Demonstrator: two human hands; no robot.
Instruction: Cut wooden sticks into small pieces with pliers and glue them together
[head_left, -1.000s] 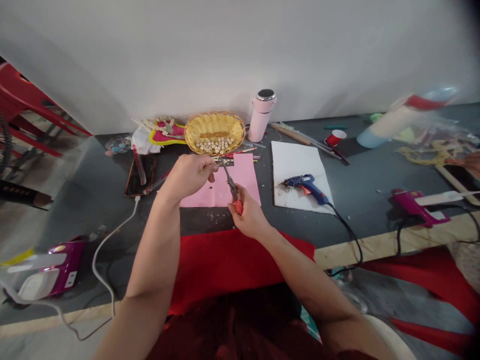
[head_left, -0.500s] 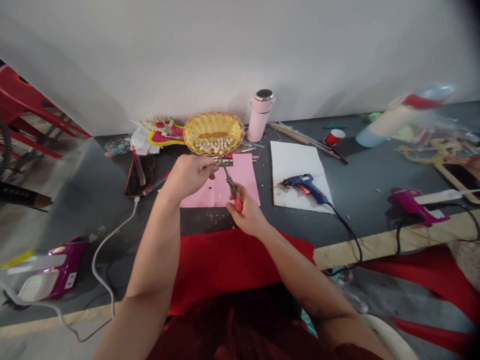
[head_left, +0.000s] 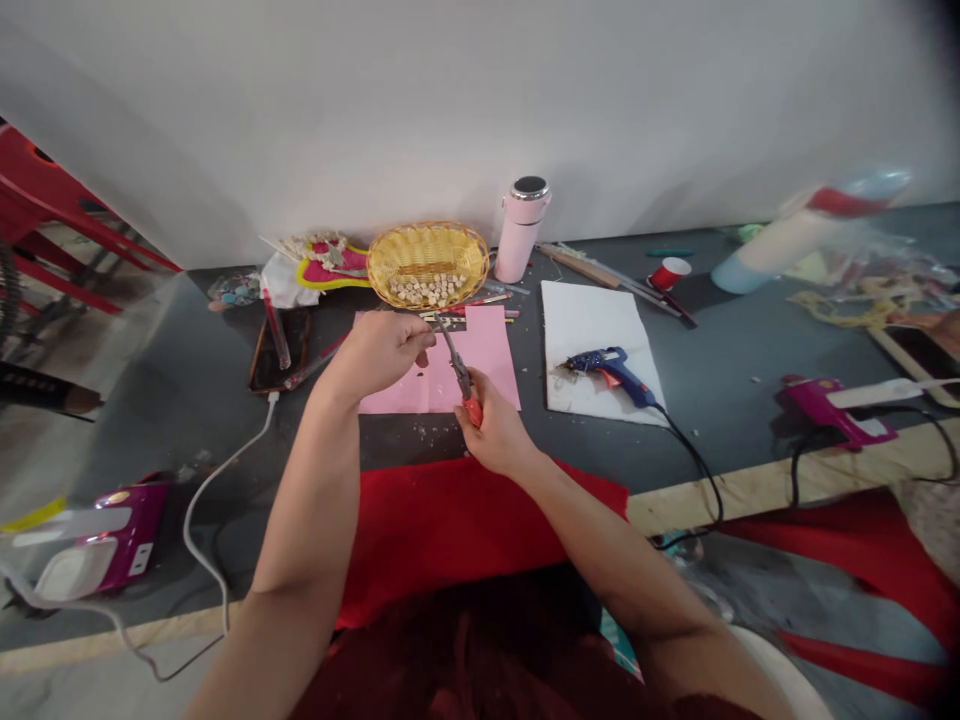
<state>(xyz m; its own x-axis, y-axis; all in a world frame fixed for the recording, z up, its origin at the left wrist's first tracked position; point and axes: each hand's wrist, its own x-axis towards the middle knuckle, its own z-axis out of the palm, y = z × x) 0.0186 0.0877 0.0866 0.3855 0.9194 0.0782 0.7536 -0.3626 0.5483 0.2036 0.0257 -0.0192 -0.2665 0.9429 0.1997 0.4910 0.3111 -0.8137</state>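
My right hand (head_left: 495, 425) is closed around the red handles of a pair of scissors (head_left: 457, 365). The long grey blades point up and left, their tips beside the fingers of my left hand (head_left: 390, 350). Thumb and forefinger of that left hand are pinched together; whatever they hold is too small to make out. Both hands are above a pink sheet of paper (head_left: 491, 350) with small dark and pale scraps on it. Just beyond, a yellow wicker basket (head_left: 401, 245) holds several small pale beads or blocks.
A pink flask (head_left: 519, 235) stands behind the sheet. To the right, a blue glue gun (head_left: 619, 375) lies on a white board (head_left: 585, 310), its black cord running off the table edge. At left are a phone (head_left: 292, 350) and white cable (head_left: 196, 505). Red cloth (head_left: 450, 520) lies along the front edge.
The scissors and my right hand have shifted very slightly to the left. My left hand keeps its pinch in almost the same place.
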